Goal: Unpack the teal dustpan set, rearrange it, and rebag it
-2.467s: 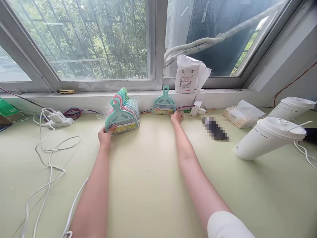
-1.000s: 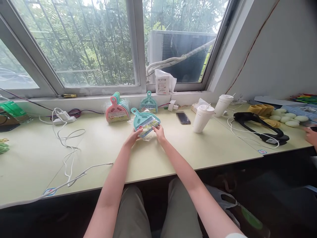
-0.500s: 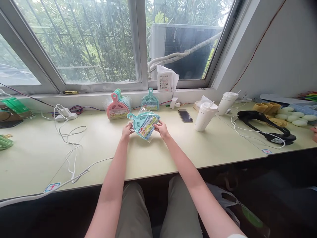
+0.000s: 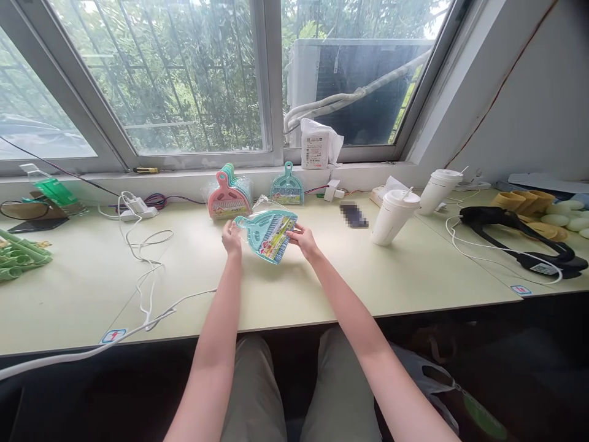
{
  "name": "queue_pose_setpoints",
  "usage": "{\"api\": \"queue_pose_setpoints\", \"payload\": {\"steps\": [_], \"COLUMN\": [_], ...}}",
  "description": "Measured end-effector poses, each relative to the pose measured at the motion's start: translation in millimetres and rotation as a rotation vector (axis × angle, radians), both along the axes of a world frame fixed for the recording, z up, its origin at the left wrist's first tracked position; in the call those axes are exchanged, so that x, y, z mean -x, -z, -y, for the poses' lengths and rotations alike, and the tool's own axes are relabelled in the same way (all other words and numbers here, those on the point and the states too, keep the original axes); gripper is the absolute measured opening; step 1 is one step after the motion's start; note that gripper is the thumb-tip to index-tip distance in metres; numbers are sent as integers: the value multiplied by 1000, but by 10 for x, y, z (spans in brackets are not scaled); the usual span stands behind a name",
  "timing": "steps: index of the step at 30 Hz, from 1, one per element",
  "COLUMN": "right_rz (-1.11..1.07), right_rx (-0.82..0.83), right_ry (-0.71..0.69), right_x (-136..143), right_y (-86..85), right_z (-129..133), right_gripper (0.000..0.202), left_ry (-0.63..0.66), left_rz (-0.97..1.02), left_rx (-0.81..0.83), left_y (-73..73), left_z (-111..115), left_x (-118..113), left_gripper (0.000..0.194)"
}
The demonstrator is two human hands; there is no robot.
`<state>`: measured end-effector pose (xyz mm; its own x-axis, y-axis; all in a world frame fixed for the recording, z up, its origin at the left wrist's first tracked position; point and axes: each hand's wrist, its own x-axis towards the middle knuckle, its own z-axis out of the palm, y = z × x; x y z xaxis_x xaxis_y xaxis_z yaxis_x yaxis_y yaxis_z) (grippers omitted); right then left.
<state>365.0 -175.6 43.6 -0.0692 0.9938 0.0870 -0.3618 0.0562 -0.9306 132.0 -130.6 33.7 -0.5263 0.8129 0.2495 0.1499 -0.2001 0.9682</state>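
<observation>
Lifted from stack, teal dustpan set (image 4: 267, 234), both hands' fingers (image 4: 294, 231) clamped on edges

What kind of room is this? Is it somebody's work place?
Probably a small workroom or packing desk by a window. A long pale green table holds a stack of wrapped mini dustpan sets, a power strip with loose cables, and lidded drink cups.

A teal dustpan set (image 4: 267, 235) bears a multicoloured label, beside a pink-fronted stack (image 4: 226, 199) on a pale-green table (image 4: 322, 276).
</observation>
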Motion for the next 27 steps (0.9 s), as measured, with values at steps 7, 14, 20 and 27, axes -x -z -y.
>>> {"api": "queue_pose_setpoints", "payload": {"steps": [7, 14, 20, 27], "right_rz": [154, 26, -220, -250], "right_rx": [-8, 36, 55, 22], "right_ry": [-217, 6, 252, 244], "right_x": [-194, -359, -475, -319], "right_y": [-33, 0, 88, 139], "right_z": [19, -75, -170, -167], "right_gripper": [39, 31, 24, 23], "left_ry": [257, -237, -740, 291], "left_rz": [-467, -308, -302, -26], "left_rx": [158, 288, 288, 86], "left_y": [-124, -46, -220, -197], "left_z": [104, 54, 305, 217], "left_x": [65, 414, 535, -441], "left_gripper": [39, 20, 67, 42]}}
